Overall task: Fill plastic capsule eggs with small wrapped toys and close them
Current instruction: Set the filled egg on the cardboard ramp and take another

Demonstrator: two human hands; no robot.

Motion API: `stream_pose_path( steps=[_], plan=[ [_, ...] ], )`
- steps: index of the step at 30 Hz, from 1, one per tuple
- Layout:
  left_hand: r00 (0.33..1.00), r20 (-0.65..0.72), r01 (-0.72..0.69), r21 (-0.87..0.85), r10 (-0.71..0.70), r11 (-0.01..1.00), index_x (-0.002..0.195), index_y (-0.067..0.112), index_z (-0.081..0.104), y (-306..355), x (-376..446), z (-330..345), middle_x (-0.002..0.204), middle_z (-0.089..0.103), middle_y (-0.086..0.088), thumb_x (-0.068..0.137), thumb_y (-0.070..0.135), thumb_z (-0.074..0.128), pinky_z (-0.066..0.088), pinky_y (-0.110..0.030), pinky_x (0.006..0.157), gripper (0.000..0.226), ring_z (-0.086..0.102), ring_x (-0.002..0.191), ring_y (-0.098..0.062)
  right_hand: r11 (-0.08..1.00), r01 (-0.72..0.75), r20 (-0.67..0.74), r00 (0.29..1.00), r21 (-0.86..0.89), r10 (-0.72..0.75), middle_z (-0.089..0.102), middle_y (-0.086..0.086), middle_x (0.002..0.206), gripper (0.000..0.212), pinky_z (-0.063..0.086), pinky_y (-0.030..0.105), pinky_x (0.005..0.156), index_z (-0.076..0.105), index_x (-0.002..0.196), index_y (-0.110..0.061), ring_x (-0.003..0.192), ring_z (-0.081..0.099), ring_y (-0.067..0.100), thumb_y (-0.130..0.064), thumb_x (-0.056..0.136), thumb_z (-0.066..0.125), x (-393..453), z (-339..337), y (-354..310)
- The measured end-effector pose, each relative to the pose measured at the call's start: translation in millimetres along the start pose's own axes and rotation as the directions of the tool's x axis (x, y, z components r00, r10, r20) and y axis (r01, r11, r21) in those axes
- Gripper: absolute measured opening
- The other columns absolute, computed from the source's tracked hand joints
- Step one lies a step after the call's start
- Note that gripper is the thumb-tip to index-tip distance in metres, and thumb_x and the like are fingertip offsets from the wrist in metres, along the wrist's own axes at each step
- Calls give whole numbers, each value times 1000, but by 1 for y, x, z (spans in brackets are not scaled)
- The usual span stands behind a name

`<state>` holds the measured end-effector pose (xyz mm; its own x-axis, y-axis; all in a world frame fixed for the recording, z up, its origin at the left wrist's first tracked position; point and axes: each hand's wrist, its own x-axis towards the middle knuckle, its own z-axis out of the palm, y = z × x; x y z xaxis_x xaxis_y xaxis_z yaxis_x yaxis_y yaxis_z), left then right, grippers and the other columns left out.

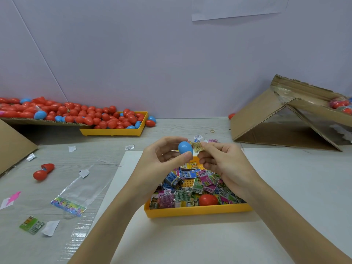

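My left hand [163,155] holds a blue capsule egg half [185,147] between thumb and fingers above the near tray. My right hand [221,159] pinches a small yellow wrapped toy [198,146] right against the blue half's open side. Below both hands a yellow tray [196,211] holds several colourful wrapped toys [190,189] and one red egg half [208,200].
A second yellow tray [114,131] and a cardboard flap at the back left carry several red and blue eggs [76,113]. An open red egg [43,171] lies at the left. Plastic bags [76,197] and loose wrappers litter the left. A tipped cardboard box [285,119] stands at the right.
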<state>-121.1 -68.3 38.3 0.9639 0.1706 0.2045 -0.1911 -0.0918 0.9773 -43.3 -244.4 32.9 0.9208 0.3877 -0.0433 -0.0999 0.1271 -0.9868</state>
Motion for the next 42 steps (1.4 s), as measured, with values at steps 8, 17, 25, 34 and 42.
stream_pose_path(
  steps=[8, 17, 25, 34, 42],
  plan=[
    [1000, -2, 10, 10, -10, 1000, 115, 32, 74, 0, 0, 0, 113, 76, 8, 75, 40, 84, 57, -18, 86, 42, 74, 103, -19, 989, 102, 4, 995, -106, -102, 76, 4, 75, 25, 56, 19, 66, 78, 86, -7, 70, 70, 11, -25, 100, 66, -1, 2, 0],
    [997, 74, 13, 23, -15, 1000, 114, 35, 75, 2, -1, -1, 114, 75, 5, 81, 31, 83, 59, -25, 88, 34, 75, 102, -21, 891, 286, 53, 957, -353, -286, 76, -2, 71, 17, 52, 13, 60, 77, 90, -18, 67, 72, 8, -23, 101, 65, -2, -2, -3],
    [988, 56, -152, 268, 142, 951, 110, 22, 73, -4, -2, 4, 106, 75, 9, 82, 22, 85, 60, -21, 79, 30, 76, 86, -16, 929, 229, 62, 973, -290, -221, 77, 4, 81, 30, 57, 20, 63, 79, 94, -17, 71, 71, 10, -36, 104, 57, 1, -4, -3],
    [985, 61, -169, 281, 159, 945, 119, 19, 72, -7, -2, 4, 103, 77, 4, 88, 21, 79, 59, -20, 81, 32, 76, 90, -13, 985, 89, 104, 992, -151, -73, 78, 5, 93, 11, 57, 23, 74, 80, 101, -15, 85, 71, 13, -20, 92, 77, 2, -7, 6],
    [994, 16, -109, 196, 108, 974, 127, 21, 68, -5, 0, 3, 110, 76, 6, 97, 13, 68, 57, -19, 83, 31, 76, 96, -12, 992, 93, 30, 995, -84, -91, 79, 3, 91, 16, 59, 23, 71, 83, 95, -18, 80, 73, 13, -31, 91, 75, 4, -7, 6]
  ],
)
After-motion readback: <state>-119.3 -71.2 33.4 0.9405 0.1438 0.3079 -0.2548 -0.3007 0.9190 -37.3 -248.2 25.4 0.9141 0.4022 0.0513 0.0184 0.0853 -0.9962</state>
